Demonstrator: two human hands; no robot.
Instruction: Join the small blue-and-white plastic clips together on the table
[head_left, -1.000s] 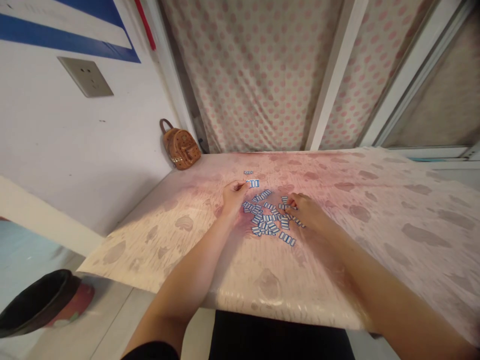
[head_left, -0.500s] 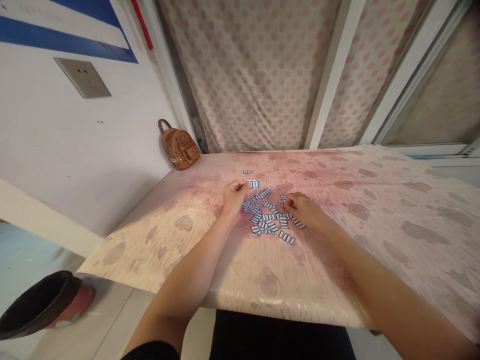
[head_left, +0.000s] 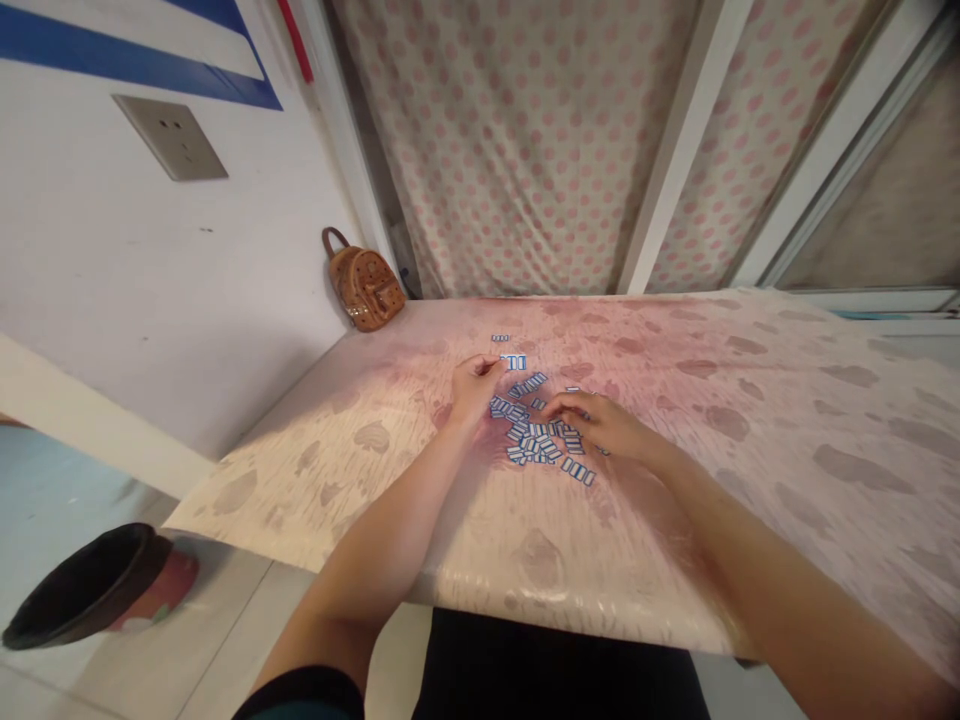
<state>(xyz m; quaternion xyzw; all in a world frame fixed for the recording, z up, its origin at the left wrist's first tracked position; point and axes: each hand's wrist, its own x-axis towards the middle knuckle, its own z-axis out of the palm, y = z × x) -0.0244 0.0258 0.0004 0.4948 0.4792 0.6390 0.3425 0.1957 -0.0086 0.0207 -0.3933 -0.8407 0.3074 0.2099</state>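
Pinching blue-edged pieces (head_left: 516, 362) occupies the left grip (head_left: 475, 384); I cannot tell what right grip (head_left: 598, 420) or bin (head_left: 163, 590) holds.

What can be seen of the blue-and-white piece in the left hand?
The blue-and-white piece looks flat, with white panels edged in blue; material unclear. The left hand pinches its left end. It extends sideways, just beyond the heap of similar pieces; whether it touches the tablecloth is hard to tell.
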